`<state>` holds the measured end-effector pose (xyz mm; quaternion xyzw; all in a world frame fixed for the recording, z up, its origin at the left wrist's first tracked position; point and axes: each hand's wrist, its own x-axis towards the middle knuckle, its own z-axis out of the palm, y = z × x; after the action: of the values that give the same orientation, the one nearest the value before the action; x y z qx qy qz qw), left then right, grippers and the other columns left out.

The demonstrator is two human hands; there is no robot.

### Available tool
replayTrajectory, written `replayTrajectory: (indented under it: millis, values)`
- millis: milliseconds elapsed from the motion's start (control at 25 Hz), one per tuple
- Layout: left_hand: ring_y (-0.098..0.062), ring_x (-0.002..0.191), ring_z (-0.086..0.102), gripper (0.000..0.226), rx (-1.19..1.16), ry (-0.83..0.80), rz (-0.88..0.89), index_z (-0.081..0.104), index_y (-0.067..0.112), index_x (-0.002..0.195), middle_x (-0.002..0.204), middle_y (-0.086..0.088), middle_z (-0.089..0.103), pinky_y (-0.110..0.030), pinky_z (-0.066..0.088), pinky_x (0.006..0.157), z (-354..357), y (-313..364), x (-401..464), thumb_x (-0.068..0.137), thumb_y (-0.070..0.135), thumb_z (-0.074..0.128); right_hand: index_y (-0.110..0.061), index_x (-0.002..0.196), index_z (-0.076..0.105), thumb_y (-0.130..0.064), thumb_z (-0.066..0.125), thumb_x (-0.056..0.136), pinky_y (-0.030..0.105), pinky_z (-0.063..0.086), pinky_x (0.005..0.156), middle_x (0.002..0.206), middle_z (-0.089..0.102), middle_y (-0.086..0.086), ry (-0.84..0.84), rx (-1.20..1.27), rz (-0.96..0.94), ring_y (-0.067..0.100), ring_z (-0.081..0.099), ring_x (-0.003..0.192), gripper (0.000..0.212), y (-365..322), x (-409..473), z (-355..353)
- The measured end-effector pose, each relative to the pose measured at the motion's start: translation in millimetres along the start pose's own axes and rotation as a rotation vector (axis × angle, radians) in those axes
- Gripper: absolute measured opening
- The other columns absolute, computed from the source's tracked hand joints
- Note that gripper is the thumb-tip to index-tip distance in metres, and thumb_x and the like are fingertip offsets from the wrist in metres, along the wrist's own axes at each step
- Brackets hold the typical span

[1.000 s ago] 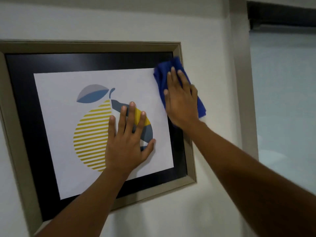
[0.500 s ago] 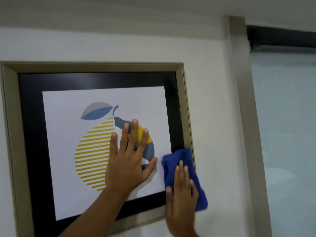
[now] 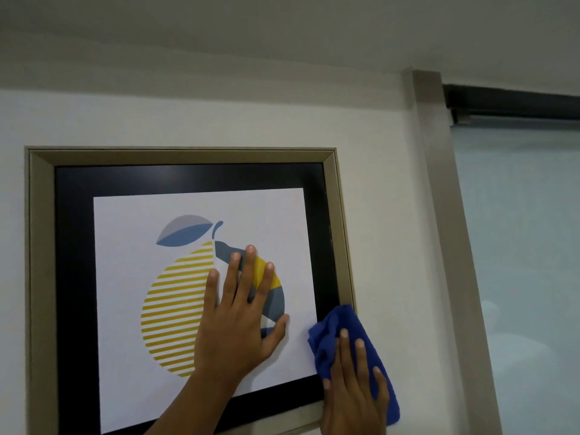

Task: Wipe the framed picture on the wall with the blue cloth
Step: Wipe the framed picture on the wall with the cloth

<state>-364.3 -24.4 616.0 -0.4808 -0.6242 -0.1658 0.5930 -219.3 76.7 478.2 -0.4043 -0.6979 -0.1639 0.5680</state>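
A framed picture [image 3: 40, 277] hangs on the white wall, with a beige frame, black mat and a striped yellow fruit print. My left hand [image 3: 241, 321] lies flat on the glass over the fruit, fingers spread. My right hand [image 3: 354, 394] presses a blue cloth [image 3: 332, 334] against the picture's lower right corner, over the black mat and the frame edge. The cloth bunches above my fingertips and hangs past the frame onto the wall.
A beige vertical post [image 3: 439, 215] runs down the wall right of the picture. Beyond it is a pale frosted glass panel [image 3: 527, 246] under a dark rail [image 3: 508, 103]. The ceiling meets the wall above.
My right hand slid the blue cloth from the picture's upper right corner down to its lower right corner. My left hand stayed flat on the glass. The view tilted upward.
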Motion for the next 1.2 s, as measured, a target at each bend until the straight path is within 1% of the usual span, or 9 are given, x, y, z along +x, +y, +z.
replayTrajectory:
  millis: [80,160,240,480,600,800,960,1080,1200]
  values:
    - [-0.037,0.156,0.007,0.087,-0.001,0.004,0.002,0.024,0.019,0.158,0.168,-0.015,0.014,-0.059,0.006,0.124,1,0,-1,0.089,0.071,0.035,-0.012,0.151,0.016,-0.029,0.021,0.098,0.045,0.006,0.115,0.163,-0.002,-0.004,0.050,0.024,-0.030,0.018,0.001,0.148,0.056,-4,20,-11]
    - [-0.038,0.155,0.009,0.087,0.001,0.005,0.002,0.026,0.019,0.157,0.168,-0.015,0.016,-0.059,0.008,0.124,1,0,-1,0.089,0.072,0.035,-0.011,0.148,0.033,-0.021,0.063,0.079,0.054,0.023,0.110,0.159,0.024,0.006,0.059,0.084,-0.064,0.028,0.021,0.145,0.076,-14,67,-33]
    - [-0.038,0.155,0.012,0.086,0.001,-0.001,0.001,0.028,0.019,0.157,0.167,-0.016,0.018,-0.060,0.011,0.123,0,0,-1,0.089,0.071,0.036,-0.010,0.147,0.037,-0.012,0.077,0.065,0.058,0.028,0.107,0.152,0.038,0.012,0.068,0.076,-0.050,0.033,0.029,0.142,0.091,-31,130,-61]
    - [-0.038,0.155,0.013,0.085,-0.011,0.029,0.003,0.024,0.019,0.158,0.168,-0.016,0.017,-0.060,0.014,0.122,0,-1,-4,0.091,0.069,0.037,-0.012,0.144,0.035,-0.012,0.063,0.078,0.052,0.017,0.110,0.151,0.038,0.008,0.089,0.187,0.001,0.028,0.019,0.142,0.072,-70,237,-98]
    - [-0.036,0.156,0.009,0.086,-0.003,0.036,0.013,0.021,0.019,0.158,0.169,-0.015,0.012,-0.059,0.010,0.123,2,-1,-2,0.091,0.069,0.036,-0.010,0.144,0.038,-0.010,0.069,0.076,0.056,0.027,0.107,0.146,0.046,0.011,0.128,0.181,0.051,0.033,0.034,0.137,0.075,-57,179,-81]
    - [-0.036,0.156,0.005,0.086,-0.038,0.071,0.012,0.019,0.019,0.159,0.170,-0.015,0.008,-0.059,0.006,0.124,5,1,-5,0.090,0.068,0.036,-0.011,0.132,0.048,-0.014,0.090,0.056,0.056,0.056,0.076,0.115,0.068,0.018,0.043,0.188,0.051,0.038,0.067,0.097,0.087,-21,43,-48]
    - [-0.037,0.156,0.006,0.083,-0.015,0.071,0.011,0.015,0.017,0.159,0.168,-0.019,0.010,-0.061,0.010,0.123,-5,1,-2,0.093,0.063,0.036,-0.011,0.124,0.062,-0.013,0.080,0.076,0.033,0.047,0.085,0.118,0.064,0.013,-0.149,0.506,0.185,0.026,0.060,0.101,0.051,4,-10,-51]
    - [-0.037,0.156,0.005,0.083,-0.041,0.049,0.004,0.013,0.019,0.160,0.168,-0.017,0.010,-0.061,0.010,0.124,0,1,-3,0.094,0.064,0.033,-0.008,0.102,0.066,-0.012,0.082,0.075,0.030,0.049,0.079,0.104,0.068,0.008,-0.183,0.598,0.164,0.023,0.064,0.090,0.032,-6,-31,-44]
    - [-0.037,0.156,0.006,0.082,-0.042,0.070,0.003,0.014,0.020,0.160,0.169,-0.016,0.011,-0.061,0.010,0.124,4,1,-4,0.094,0.066,0.031,-0.018,0.099,0.062,-0.021,0.076,0.080,0.023,0.048,0.081,0.099,0.066,-0.001,-0.310,0.677,0.072,0.013,0.061,0.088,0.024,-38,-46,-40]
